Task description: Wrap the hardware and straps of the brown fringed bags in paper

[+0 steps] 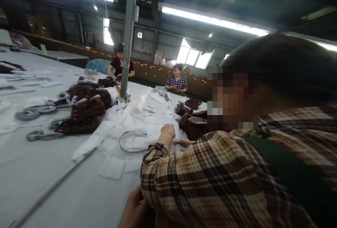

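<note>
At the bottom edge my left hand (pixel 134 205) is partly visible. Its fingers look curled, and their tips pass out of sight beside a co-worker's plaid sleeve (pixel 200 172); whatever they hold, if anything, is hidden. My right hand is not in view. Close in front, the co-worker leans over the table, one closed hand (pixel 168 129) above white wrapping sheets (pixel 155 126) and the other hand (pixel 183 142) low beside them. A grey looped strap (pixel 123 143) and white paper squares (pixel 112 167) lie left of that sleeve.
Brown bags (pixel 84 115) with coiled grey straps (pixel 35 112) lie at left on the white table (pixel 50 172). More brown bags (pixel 192 122) sit past the co-worker's hands. A metal post (pixel 129 35) rises from the table. Two people (pixel 177 82) work at the far side.
</note>
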Motion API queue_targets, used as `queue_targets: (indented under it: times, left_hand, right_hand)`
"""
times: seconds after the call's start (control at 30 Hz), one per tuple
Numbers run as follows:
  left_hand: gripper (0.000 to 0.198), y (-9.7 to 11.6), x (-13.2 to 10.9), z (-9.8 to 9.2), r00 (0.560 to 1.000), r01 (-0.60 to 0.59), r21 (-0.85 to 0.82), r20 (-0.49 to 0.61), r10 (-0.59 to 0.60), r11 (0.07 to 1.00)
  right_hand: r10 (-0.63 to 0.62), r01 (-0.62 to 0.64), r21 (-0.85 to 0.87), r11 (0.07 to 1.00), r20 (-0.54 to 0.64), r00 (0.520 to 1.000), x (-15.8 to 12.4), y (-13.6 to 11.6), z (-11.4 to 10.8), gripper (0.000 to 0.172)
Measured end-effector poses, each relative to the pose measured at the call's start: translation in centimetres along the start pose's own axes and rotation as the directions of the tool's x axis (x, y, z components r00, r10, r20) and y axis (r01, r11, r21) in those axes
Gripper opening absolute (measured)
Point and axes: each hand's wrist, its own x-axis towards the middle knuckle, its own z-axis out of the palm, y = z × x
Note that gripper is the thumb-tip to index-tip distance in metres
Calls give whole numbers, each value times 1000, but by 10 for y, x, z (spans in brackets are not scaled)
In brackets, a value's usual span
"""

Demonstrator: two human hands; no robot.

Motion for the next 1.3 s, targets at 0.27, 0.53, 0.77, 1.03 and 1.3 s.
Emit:
queue_targets:
  times: [0.27, 0.53, 0.77, 1.03, 1.3]
  left_hand:
    - [31, 12, -1, 2, 998, 62, 12, -30, -62, 998]
    - [18, 17, -5, -4, 993, -101, 365, -27, 119, 926]
    - [16, 4, -2, -3, 995, -96, 318, -7, 104, 943]
    - [31, 7, -1, -8, 994, 25, 246, 96, -50, 969]
    - [41, -8, 3, -17, 993, 116, 211, -33, -111, 971]
  right_hand:
    - [-215, 211, -102, 972, -27, 976, 22, -36, -17, 25]
    - [172, -181, 146, 973, 74, 982, 25, -50, -15, 23]
    - [287, -299, 176, 938, 90, 954, 16, -25, -6, 32]
    - [72, -73, 18, 997, 27, 997, 26, -23, -16, 23]
    - [212, -236, 185, 954, 140, 967, 36, -42, -17, 22]
